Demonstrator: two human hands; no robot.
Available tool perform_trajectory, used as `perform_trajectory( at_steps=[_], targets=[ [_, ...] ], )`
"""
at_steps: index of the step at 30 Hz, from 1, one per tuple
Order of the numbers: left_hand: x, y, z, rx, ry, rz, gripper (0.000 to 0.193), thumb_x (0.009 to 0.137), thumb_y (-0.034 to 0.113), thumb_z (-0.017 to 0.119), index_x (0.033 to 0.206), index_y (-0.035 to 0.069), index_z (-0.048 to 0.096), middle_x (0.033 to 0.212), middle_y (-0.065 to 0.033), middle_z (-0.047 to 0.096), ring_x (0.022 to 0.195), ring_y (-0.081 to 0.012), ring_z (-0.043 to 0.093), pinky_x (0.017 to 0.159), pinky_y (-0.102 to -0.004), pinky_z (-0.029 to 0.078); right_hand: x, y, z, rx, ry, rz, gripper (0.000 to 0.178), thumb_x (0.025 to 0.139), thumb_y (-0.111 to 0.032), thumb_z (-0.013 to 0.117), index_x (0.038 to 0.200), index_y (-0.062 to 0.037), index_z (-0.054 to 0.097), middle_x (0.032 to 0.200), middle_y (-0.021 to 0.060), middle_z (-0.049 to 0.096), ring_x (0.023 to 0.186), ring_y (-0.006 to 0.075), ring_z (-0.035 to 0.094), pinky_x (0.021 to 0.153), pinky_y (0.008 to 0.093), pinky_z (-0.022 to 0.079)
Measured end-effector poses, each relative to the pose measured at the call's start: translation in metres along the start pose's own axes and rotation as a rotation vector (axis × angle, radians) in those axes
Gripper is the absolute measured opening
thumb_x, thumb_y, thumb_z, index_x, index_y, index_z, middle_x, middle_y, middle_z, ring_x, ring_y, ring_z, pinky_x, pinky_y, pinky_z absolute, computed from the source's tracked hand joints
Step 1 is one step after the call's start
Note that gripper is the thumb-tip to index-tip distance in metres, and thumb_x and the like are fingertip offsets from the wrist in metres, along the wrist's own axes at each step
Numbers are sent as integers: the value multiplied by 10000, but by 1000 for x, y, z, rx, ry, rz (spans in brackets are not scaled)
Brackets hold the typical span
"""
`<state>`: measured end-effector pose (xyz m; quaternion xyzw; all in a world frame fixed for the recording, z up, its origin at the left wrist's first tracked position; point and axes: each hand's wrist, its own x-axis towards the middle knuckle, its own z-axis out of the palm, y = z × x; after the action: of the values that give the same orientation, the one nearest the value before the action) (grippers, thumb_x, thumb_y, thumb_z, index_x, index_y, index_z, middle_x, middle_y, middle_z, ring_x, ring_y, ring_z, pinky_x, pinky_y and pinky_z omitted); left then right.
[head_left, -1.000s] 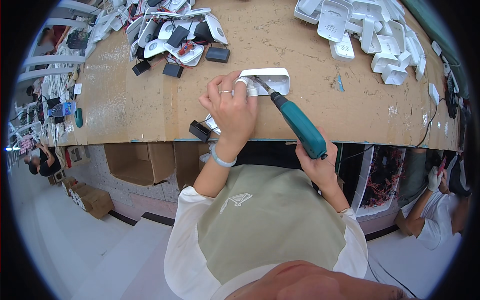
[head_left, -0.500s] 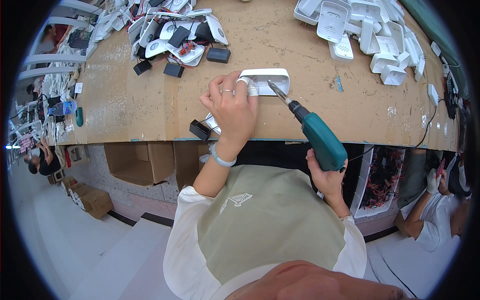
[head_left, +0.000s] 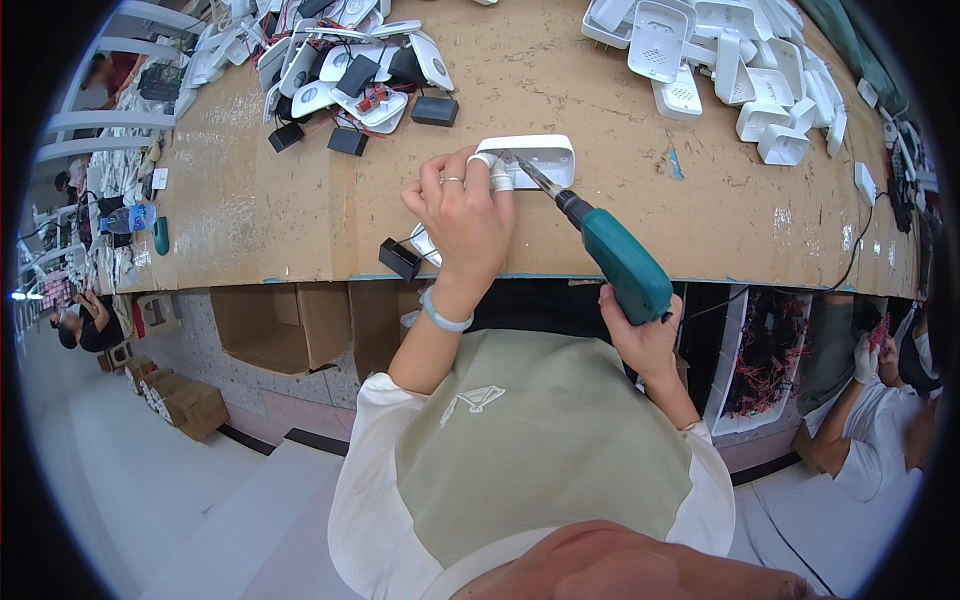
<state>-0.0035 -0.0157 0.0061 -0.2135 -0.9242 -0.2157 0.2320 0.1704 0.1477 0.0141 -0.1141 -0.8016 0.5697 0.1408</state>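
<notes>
A white plastic housing [head_left: 558, 155], shaped like a shallow open box, rests on the cardboard-covered bench in front of me. My left hand [head_left: 462, 210] grips its left end, with white covers on some fingertips. In my right hand [head_left: 645, 338] is a green corded soldering gun [head_left: 626, 262]. Its tapered metal tip points up and left into the housing, close to my left fingertips. Whether the tip touches the plastic I cannot tell. Below my left wrist, near the bench edge, lies a small black box [head_left: 400, 258] wired to a white part [head_left: 427, 245].
White covers with black boxes and wires [head_left: 350, 75] are heaped at the far left. Empty white housings [head_left: 740, 75] pile up at the far right. Under the bench are a cardboard box [head_left: 265, 325] and a white crate [head_left: 722, 375] of wired parts. Another person [head_left: 865, 430] works at right.
The soldering gun and my right hand have shifted left, bringing the tip from the housing's middle toward its left end. My left hand keeps its hold.
</notes>
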Motion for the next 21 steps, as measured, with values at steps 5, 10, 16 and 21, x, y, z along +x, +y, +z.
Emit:
perform_trajectory(
  at_steps=[5, 10, 16, 21],
  targets=[
    [0, 1, -1, 1, -1, 2, 220, 748, 102, 705, 952, 22, 681, 1098, -105, 694, 1059, -281, 562, 885, -441, 322, 17, -1, 7, -72, -22, -96, 291, 804, 49, 711, 1084, 28, 634, 896, 118, 692, 721, 180, 690, 683, 275, 539],
    [1, 1, -1, -9, -9, -2, 221, 749, 105, 706, 953, 21, 680, 1110, -107, 692, 1065, -282, 559, 888, -442, 320, 20, -3, 7, -92, -43, -83, 302, 806, 56, 702, 1097, 24, 623, 890, 112, 698, 734, 189, 700, 701, 278, 546],
    [1, 1, 0, -7, 6, 6, 204, 758, 111, 708, 939, 22, 678, 1106, -108, 692, 1062, -284, 558, 890, -445, 318, 20, -8, 6, -95, -65, -33, 306, 802, 56, 699, 1095, 13, 624, 870, 112, 694, 742, 197, 705, 710, 282, 549],
    [0, 1, 0, -1, 4, 4, 202, 761, 117, 711, 935, 20, 675, 1102, -111, 692, 1058, -286, 556, 887, -444, 319, 21, -9, 6, -119, -46, -106, 346, 799, 57, 703, 1135, 21, 626, 880, 115, 700, 745, 202, 707, 709, 283, 550]
  ],
)
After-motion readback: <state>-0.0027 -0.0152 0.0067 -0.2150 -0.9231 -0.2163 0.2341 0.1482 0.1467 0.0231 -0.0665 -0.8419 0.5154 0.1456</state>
